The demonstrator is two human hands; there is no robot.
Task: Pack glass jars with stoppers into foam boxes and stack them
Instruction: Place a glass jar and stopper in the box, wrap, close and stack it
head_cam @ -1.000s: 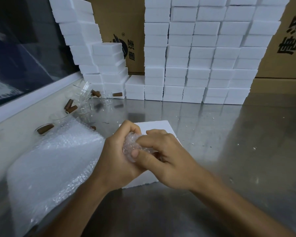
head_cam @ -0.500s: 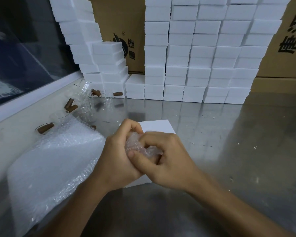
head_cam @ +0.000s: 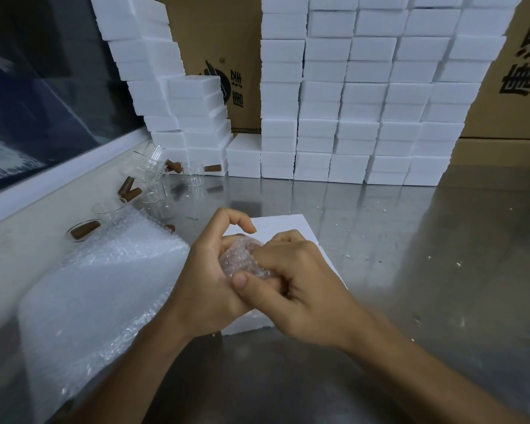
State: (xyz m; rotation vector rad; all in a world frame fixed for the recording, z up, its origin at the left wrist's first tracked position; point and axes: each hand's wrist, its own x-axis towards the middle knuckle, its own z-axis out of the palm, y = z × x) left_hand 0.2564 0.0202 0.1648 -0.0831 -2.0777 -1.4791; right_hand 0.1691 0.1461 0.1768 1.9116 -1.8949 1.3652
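Two bare forearms in view, entering from the bottom edge. No sleeves, cuffs or gloves visible on either arm up to the frame edge. Left hand: bare, no ring, no watch, no wristband seen. Right hand: bare likewise, wrist uncovered. Fingernails short and unpainted where shown, thumbnail of right hand plainly visible. No markings, plasters or tape noted on hands or forearms. Rest of body outside the head view.
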